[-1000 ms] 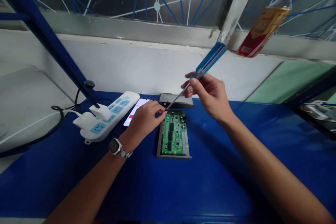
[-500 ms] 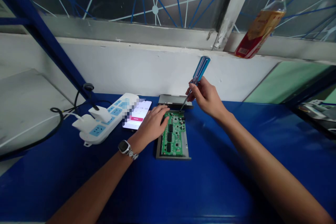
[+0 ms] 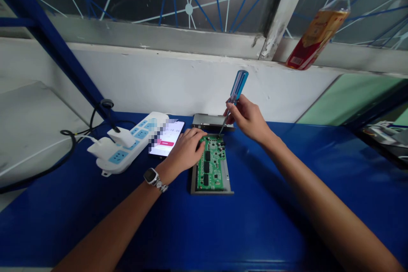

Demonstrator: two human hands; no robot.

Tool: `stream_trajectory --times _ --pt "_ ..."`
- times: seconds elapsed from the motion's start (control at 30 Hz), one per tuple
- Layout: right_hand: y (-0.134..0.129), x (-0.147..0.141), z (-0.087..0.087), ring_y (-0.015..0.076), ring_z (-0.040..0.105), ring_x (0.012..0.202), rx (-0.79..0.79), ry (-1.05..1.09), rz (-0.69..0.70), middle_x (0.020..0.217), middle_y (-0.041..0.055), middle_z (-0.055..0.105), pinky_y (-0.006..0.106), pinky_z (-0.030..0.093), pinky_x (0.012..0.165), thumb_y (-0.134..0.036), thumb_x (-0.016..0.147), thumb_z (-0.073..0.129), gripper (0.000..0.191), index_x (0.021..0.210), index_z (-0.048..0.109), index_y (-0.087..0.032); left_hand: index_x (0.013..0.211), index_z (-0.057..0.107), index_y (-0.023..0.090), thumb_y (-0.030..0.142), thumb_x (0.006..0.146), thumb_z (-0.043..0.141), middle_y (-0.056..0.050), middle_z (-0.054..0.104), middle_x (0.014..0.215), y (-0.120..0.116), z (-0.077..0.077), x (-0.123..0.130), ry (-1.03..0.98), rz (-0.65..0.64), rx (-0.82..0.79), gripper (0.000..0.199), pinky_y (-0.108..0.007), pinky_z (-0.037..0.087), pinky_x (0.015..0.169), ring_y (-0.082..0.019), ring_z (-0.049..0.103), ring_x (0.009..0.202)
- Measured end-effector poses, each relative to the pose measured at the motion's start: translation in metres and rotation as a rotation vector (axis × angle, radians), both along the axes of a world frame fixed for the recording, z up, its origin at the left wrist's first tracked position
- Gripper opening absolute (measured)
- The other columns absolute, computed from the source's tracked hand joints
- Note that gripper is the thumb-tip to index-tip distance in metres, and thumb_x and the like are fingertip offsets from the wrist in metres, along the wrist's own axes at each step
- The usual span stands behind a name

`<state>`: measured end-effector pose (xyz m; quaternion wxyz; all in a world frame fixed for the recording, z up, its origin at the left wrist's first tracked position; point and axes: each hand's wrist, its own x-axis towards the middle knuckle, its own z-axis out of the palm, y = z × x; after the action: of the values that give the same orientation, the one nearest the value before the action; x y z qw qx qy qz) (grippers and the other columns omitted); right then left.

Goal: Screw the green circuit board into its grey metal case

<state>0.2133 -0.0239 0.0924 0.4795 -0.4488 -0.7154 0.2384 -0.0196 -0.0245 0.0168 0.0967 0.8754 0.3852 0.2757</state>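
Note:
My right hand (image 3: 247, 115) pinches a screwdriver (image 3: 239, 83) with a translucent blue handle, just below the handle. Its thin shaft slants down to the far right corner of a green circuit board (image 3: 213, 170). The board, with several black components, lies in a grey metal tray (image 3: 228, 180) on the blue table. Over the far left edge of the board rests my left hand (image 3: 188, 148), palm down with fingers stretched out. Those fingers cover part of the board and tray edge. Behind the board sits a grey metal plate (image 3: 210, 120).
A lit phone (image 3: 167, 140) lies left of my left hand. Beyond it is a white power strip (image 3: 130, 144) with plugs and cables. A bottle (image 3: 318, 34) stands on the window ledge, at the upper right. The blue table (image 3: 204, 238) ends against a white wall (image 3: 165, 83).
The screwdriver handle has tilted left and stands more upright, and my right hand has shifted slightly left with it. My left hand stays on the board.

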Motion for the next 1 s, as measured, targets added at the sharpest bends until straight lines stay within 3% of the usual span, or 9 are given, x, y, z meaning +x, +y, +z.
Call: stream_trajectory --times 0.23,0.37,0.53,0.67,0.83,1.0 --pt "0.003 0.002 -0.005 0.0160 0.070 0.069 -0.207 0.037 0.143 0.089 0.0066 0.074 0.036 0.059 0.069 -0.044 0.092 0.065 0.027 0.098 0.066 -0.017 0.116 0.066 0.020 0.022 0.098 0.052 -0.010 0.068 0.114 -0.005 0.005 0.001 -0.002 0.021 0.024 0.023 -0.046 0.051 0.094 -0.028 0.061 0.109" --pt "0.003 0.003 -0.004 0.0164 0.070 0.068 -0.244 0.054 0.134 0.076 0.0044 0.072 0.035 0.059 0.071 -0.041 0.087 0.070 0.026 0.092 0.072 -0.015 0.116 0.066 0.020 0.026 0.098 0.055 -0.009 0.068 0.117 -0.004 0.006 0.002 -0.026 0.025 0.011 0.021 -0.047 0.050 0.094 -0.028 0.061 0.112" --pt "0.003 0.002 -0.002 0.0160 0.067 0.062 -0.220 0.033 0.109 0.067 0.0035 0.070 0.034 0.056 0.066 -0.043 0.086 0.071 0.027 0.084 0.073 -0.016 0.112 0.067 0.022 0.024 0.095 0.060 -0.008 0.073 0.114 0.003 0.018 0.016 -0.206 0.009 -0.031 0.018 -0.046 0.052 0.096 -0.026 0.065 0.111" --pt "0.005 0.001 -0.005 0.0149 0.065 0.060 -0.165 0.024 0.083 0.064 0.0025 0.069 0.031 0.051 0.060 -0.041 0.084 0.073 0.026 0.075 0.068 -0.018 0.097 0.070 0.021 0.023 0.088 0.070 -0.006 0.078 0.100 0.019 0.027 0.038 -0.306 -0.091 -0.209 0.010 -0.040 0.057 0.089 -0.022 0.073 0.095" --pt "0.008 0.003 -0.009 0.0147 0.063 0.059 -0.126 0.009 0.024 0.062 0.0019 0.067 0.030 0.046 0.056 -0.034 0.083 0.072 0.021 0.072 0.063 -0.019 0.083 0.070 0.019 0.029 0.083 0.076 -0.006 0.077 0.083 0.032 0.022 0.060 -0.440 -0.083 -0.313 0.011 -0.037 0.058 0.074 -0.020 0.072 0.076" --pt "0.008 0.000 -0.011 0.0135 0.057 0.055 -0.099 -0.013 -0.053 0.059 0.0010 0.063 0.030 0.043 0.053 -0.038 0.083 0.074 0.027 0.069 0.059 -0.020 0.075 0.066 0.019 0.028 0.083 0.075 -0.004 0.075 0.076 0.022 0.015 0.066 -0.610 0.000 -0.344 0.015 -0.036 0.057 0.071 -0.019 0.070 0.072"
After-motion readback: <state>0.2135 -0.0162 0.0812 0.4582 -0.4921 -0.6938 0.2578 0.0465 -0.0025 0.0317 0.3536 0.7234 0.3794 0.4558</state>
